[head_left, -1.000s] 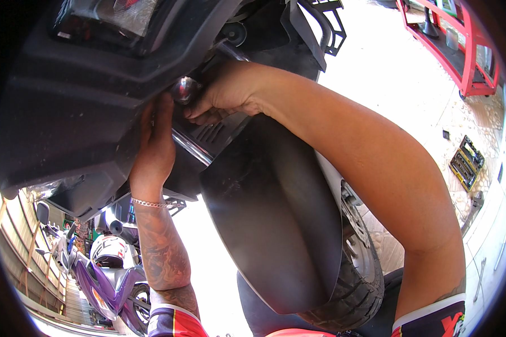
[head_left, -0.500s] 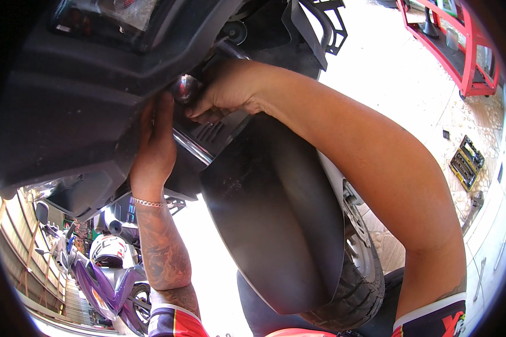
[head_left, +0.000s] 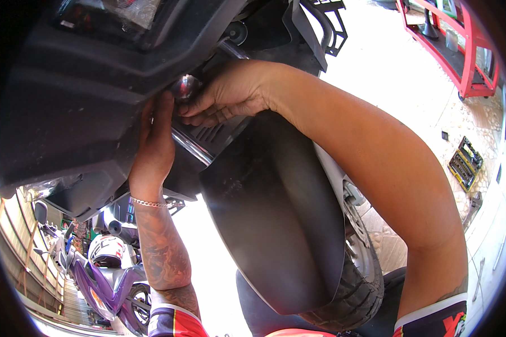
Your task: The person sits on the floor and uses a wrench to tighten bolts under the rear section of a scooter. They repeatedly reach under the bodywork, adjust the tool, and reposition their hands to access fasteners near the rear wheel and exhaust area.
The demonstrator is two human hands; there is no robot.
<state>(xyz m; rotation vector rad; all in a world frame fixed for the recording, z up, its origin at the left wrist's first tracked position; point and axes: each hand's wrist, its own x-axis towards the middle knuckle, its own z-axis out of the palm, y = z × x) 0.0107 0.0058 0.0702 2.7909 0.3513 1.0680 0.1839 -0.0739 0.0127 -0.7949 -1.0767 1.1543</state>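
Note:
A black front mudguard [head_left: 275,213] sits over the tyre [head_left: 351,300] of a motorbike, with a chrome fork tube [head_left: 192,147] rising from it. Above the tube, under the dark fairing [head_left: 73,123], is a shiny rounded metal part [head_left: 185,86]. My left hand [head_left: 157,132] reaches up along the fairing's edge, its fingers stretched out and the tips beside the metal part. My right hand [head_left: 227,98] comes over the mudguard from the other side. Its fingers are bent together just below the metal part; whatever they pinch is hidden.
A red tool trolley [head_left: 469,62] stands at the far right. On the floor below it lie an open socket set case [head_left: 466,164] and a wrench [head_left: 473,208]. At the lower left are a purple motorbike [head_left: 98,286] and a white helmet [head_left: 105,250].
My right hand has turned slightly and its fingers have shifted left, beneath the rounded metal part. The left hand stays nearly in place.

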